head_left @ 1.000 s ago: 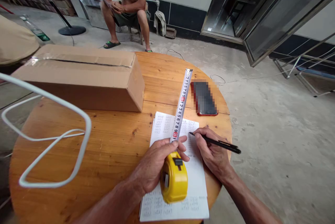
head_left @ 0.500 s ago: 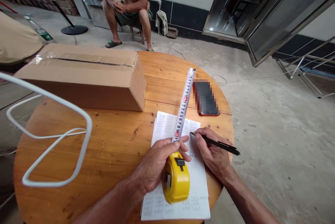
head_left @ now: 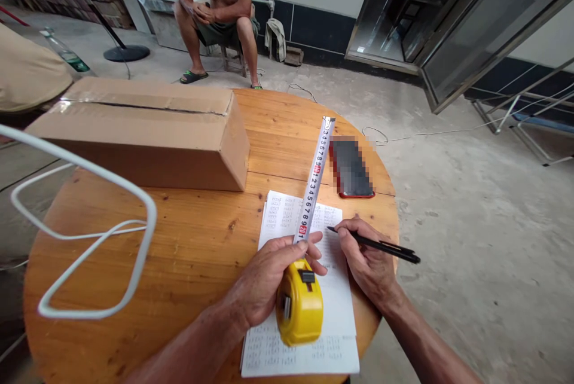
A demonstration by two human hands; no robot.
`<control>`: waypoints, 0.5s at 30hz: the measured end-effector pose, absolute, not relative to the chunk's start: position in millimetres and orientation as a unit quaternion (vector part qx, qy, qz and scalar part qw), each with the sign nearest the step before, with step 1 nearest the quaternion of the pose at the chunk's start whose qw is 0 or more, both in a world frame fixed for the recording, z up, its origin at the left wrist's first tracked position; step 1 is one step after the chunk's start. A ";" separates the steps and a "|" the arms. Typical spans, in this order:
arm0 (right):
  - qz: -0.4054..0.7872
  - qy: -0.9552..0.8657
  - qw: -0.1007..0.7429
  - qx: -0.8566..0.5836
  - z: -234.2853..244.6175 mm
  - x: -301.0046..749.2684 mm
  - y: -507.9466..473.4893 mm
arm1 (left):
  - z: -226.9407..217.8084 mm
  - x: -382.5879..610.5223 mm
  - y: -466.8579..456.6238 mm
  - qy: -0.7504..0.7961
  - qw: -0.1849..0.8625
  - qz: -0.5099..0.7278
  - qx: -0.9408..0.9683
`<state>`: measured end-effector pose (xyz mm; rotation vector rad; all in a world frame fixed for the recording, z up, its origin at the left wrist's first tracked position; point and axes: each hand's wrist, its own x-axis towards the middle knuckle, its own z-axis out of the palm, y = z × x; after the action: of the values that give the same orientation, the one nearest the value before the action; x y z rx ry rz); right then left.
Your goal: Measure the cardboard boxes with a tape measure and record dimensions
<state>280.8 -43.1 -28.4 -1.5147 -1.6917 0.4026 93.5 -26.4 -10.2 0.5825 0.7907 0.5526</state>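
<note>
- The left hand (head_left: 264, 279) is gripping the yellow tape measure (head_left: 299, 310), fingers closed round its case, over the paper sheet (head_left: 334, 312) on the counter (head_left: 188, 240).
- The tape blade (head_left: 315, 177) is reaching out beside the phone (head_left: 352, 168).
- The right hand (head_left: 365, 261) is pinching a black pen (head_left: 376, 244), tip touching the sheet.

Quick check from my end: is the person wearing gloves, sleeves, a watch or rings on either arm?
Nothing is worn that shows. The left hand and right hand are bare, with no gloves, rings or watch visible. Both forearms are uncovered to the frame edge, so no sleeves appear.
</note>
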 end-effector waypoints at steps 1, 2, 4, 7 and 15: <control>0.162 -0.666 0.411 -0.601 -28.9 281.1 -43.0 | -9.8 93.6 -26.5 0.376 0.845 0.259 0.277; 0.163 -0.664 0.413 -0.601 -29.4 281.3 -42.7 | -9.5 93.8 -26.5 0.378 0.845 0.257 0.276; 0.164 -0.663 0.414 -0.602 -29.9 281.3 -42.0 | -9.1 94.3 -26.4 0.380 0.845 0.255 0.276; 0.164 -0.665 0.413 -0.601 -30.4 281.2 -41.0 | -9.0 94.6 -25.8 0.383 0.845 0.253 0.274; 0.164 -0.670 0.403 -0.601 -29.2 281.7 -41.5 | -10.6 93.8 -25.0 0.379 0.848 0.254 0.269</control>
<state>281.7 -41.5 -29.2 -1.5186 -1.6920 0.4148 93.8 -25.0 -10.6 0.5676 0.7987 0.5364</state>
